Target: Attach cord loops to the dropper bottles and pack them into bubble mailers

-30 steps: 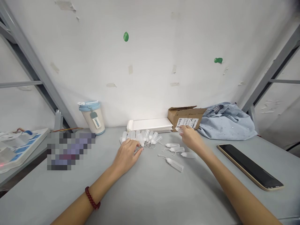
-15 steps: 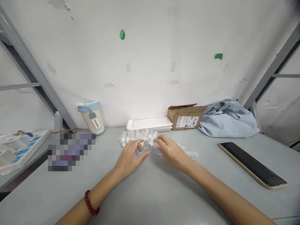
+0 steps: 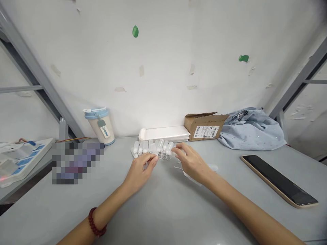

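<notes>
A row of small translucent squeeze bottles (image 3: 153, 147) with white caps stands on the grey table (image 3: 163, 211), in front of a flat white tray (image 3: 165, 133). My left hand (image 3: 140, 169) rests at the row's front. Its thumb and forefinger pinch at the base of one bottle. My right hand (image 3: 192, 162) reaches in from the right, with its fingertips on a bottle at the row's right end. Under and beside my right hand lie loose bottles (image 3: 212, 167), mostly hidden by it.
A blue-lidded cup (image 3: 100, 125) stands at the back left, and an open cardboard box (image 3: 204, 125) and a light blue cloth (image 3: 251, 129) at the back right. A phone (image 3: 279, 180) lies on the right. A white and blue unit (image 3: 20, 160) sits at the far left.
My right hand came from the cardboard box, carrying a small bottle, to the right end of the row. My left hand stayed at the row and closed its fingers into a pinch.
</notes>
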`<action>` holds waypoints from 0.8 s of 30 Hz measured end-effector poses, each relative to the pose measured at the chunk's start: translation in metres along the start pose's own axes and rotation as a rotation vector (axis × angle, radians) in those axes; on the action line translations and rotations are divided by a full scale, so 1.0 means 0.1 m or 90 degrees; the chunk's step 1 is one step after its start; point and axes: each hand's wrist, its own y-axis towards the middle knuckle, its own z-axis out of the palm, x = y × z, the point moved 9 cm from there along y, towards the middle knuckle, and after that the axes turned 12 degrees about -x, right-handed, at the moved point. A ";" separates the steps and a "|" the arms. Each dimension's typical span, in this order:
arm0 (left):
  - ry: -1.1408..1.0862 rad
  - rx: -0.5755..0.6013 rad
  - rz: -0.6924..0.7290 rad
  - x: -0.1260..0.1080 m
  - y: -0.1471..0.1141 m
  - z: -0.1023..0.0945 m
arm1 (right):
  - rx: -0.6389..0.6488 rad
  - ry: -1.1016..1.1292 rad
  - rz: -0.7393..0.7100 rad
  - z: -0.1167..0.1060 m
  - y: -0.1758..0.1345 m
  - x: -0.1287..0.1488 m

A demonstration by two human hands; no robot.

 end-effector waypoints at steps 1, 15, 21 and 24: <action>-0.010 0.012 -0.007 0.00 0.00 0.02 | 0.000 0.000 -0.002 0.00 0.00 0.01; -0.146 0.103 -0.102 0.08 -0.03 0.17 | -0.022 -0.010 -0.064 0.00 -0.02 0.14; -0.215 0.094 -0.166 0.18 -0.04 0.17 | -0.009 0.006 -0.068 -0.03 0.00 0.18; -0.262 0.099 -0.190 0.19 -0.06 0.18 | -0.012 0.015 -0.072 -0.03 0.00 0.19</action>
